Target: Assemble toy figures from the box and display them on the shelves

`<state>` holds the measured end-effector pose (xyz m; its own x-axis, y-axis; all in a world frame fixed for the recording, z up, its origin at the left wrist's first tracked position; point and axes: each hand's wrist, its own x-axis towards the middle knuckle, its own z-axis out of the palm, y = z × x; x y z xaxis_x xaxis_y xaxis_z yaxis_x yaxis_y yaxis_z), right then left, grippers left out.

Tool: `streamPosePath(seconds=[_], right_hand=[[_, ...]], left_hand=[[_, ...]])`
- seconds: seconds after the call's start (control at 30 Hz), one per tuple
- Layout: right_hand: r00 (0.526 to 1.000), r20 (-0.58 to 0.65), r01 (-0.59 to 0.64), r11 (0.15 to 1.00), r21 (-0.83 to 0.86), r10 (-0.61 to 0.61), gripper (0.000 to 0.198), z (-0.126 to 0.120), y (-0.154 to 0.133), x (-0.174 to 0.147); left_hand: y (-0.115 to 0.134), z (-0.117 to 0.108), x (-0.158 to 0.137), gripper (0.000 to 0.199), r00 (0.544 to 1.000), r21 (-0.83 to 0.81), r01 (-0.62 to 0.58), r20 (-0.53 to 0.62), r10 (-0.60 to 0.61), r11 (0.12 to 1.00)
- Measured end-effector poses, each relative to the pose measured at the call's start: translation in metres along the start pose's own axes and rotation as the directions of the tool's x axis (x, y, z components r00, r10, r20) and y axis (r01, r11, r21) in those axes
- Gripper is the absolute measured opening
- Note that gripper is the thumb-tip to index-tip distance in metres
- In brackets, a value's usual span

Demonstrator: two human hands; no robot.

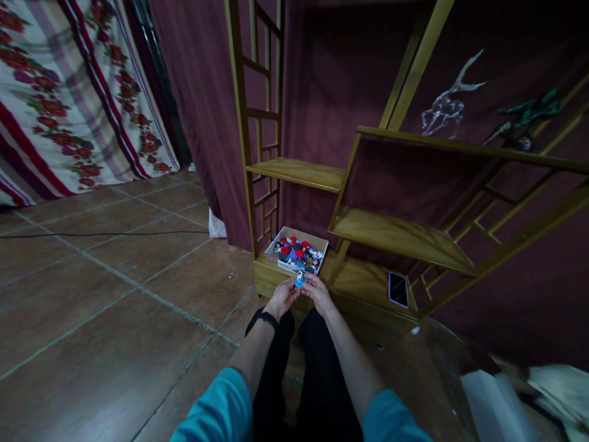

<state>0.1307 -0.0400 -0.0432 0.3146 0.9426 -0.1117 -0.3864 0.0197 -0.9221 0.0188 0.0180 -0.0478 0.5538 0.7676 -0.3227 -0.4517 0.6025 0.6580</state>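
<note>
Between my two hands is a small blue-and-white figurine, too small to make out in detail. The fingertips of my left hand close on it from the left. My right hand pinches it from the right. Just beyond my hands, a shallow white box sits on the low wooden base of a shelf unit. Heaped in that box are many small figures and pieces in red, purple, black, white and blue.
The wooden shelf unit rises ahead. A dark-screened phone or tablet lies on its base at right. Higher up stand a clear deer ornament and a dark green ornament. A black cable crosses the tiled floor.
</note>
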Motion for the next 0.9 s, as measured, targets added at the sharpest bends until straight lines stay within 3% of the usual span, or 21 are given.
streamPosePath(seconds=[0.43, 0.9], right_hand=[[0.999, -0.035, -0.025, 1.000, 0.015, 0.025, 0.036, 0.0037, -0.0057, -0.0004], [0.994, -0.099, 0.056, 0.997, 0.052, -0.051, 0.026, 0.0003, 0.0007, 0.0044]], left_hand=[[0.0001, -0.0009, -0.0021, 0.015, 1.000, 0.004, -0.001, -0.021, 0.001, 1.000], [-0.0004, -0.0028, -0.0011, 0.025, 1.000, 0.019, 0.012, 0.001, -0.012, 1.000]])
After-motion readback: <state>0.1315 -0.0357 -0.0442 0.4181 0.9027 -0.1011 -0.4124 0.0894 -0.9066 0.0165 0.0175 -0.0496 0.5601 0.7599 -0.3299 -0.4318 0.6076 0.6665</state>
